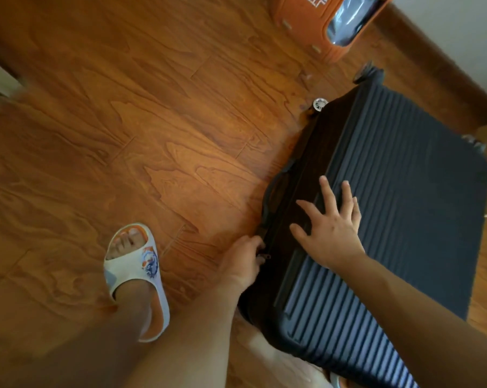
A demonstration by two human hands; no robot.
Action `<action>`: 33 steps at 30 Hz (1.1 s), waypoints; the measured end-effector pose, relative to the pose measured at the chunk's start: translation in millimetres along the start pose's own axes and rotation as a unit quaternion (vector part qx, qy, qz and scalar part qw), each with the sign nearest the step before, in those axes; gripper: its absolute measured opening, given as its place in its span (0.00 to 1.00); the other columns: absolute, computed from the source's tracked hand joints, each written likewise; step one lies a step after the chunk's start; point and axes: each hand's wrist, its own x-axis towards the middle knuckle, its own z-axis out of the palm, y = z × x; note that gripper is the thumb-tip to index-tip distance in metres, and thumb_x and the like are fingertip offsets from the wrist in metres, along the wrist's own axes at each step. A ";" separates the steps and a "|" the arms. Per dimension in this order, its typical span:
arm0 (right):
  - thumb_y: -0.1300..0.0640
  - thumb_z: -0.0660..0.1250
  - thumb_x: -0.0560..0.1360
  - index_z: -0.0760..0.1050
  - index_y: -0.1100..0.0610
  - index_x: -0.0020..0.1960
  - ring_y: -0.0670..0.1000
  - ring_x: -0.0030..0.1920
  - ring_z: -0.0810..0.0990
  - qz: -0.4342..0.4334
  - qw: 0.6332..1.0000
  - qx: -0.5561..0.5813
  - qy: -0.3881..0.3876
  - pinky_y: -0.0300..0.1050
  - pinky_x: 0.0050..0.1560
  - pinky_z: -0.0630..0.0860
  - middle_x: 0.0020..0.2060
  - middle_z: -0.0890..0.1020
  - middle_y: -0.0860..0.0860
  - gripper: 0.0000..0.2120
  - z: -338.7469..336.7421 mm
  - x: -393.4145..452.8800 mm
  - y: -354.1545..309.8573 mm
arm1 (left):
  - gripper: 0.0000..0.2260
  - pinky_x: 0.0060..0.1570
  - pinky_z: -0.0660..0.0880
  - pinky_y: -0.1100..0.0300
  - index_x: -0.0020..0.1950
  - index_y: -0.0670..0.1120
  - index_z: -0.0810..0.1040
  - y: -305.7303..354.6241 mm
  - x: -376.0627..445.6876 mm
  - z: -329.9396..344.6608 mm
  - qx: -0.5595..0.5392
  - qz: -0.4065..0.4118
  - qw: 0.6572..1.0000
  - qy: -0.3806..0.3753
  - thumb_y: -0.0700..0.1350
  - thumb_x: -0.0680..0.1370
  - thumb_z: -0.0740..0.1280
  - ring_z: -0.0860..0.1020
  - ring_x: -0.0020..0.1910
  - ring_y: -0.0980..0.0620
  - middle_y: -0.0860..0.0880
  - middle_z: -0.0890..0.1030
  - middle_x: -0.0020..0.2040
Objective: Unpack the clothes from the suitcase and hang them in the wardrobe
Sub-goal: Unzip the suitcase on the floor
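Note:
A dark blue ribbed hard-shell suitcase (404, 197) lies flat and closed on the wooden floor, wheels at its far end. My right hand (330, 228) lies flat on its lid with the fingers spread. My left hand (243, 261) is at the suitcase's left side edge, its fingers curled and pinching a small zipper pull (261, 254). The suitcase's side handle (275, 189) sits just beyond that hand. No clothes and no wardrobe are in view.
An orange suitcase (315, 26) with a clear plastic cover stands at the top of the view near the wall. My left foot in a white slipper (135, 275) is planted on the floor left of the dark suitcase. Wooden floor stretches to the left.

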 end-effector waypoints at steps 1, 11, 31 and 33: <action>0.31 0.52 0.78 0.59 0.39 0.77 0.64 0.76 0.29 -0.005 1.000 0.005 -0.002 0.65 0.75 0.35 0.79 0.34 0.49 0.29 -0.7 0.2 2.2 | 0.06 0.58 0.75 0.52 0.56 0.52 0.77 -1.9 0.9 -1.7 0.042 0.022 0.999 -0.006 0.43 0.80 0.67 0.77 0.55 0.47 0.51 0.76 0.55; 0.34 0.56 0.79 0.56 0.35 0.77 0.59 0.76 0.26 -0.062 0.992 0.068 -0.084 0.66 0.76 0.41 0.79 0.36 0.43 0.28 -30.2 -6.6 26.8 | 0.10 0.40 0.74 0.49 0.61 0.48 0.71 13.9 -1.3 -29.0 0.300 0.148 0.937 -0.096 0.41 0.80 0.62 0.81 0.46 0.41 0.44 0.80 0.48; 0.29 0.45 0.78 0.53 0.39 0.79 0.62 0.75 0.24 -0.147 0.986 0.073 0.001 0.65 0.75 0.32 0.81 0.38 0.48 0.32 2.6 -2.8 40.0 | 0.18 0.44 0.79 0.50 0.68 0.51 0.66 31.3 48.2 -62.4 0.540 0.241 0.806 -0.035 0.40 0.79 0.61 0.82 0.46 0.45 0.48 0.81 0.50; 0.31 0.48 0.79 0.56 0.40 0.78 0.61 0.75 0.24 -0.157 0.980 0.124 -0.018 0.63 0.75 0.31 0.81 0.41 0.46 0.31 -3.1 -3.8 47.2 | 0.18 0.45 0.78 0.53 0.70 0.52 0.67 65.7 71.5 -67.0 0.563 0.234 0.792 -0.020 0.44 0.80 0.56 0.82 0.50 0.46 0.48 0.82 0.52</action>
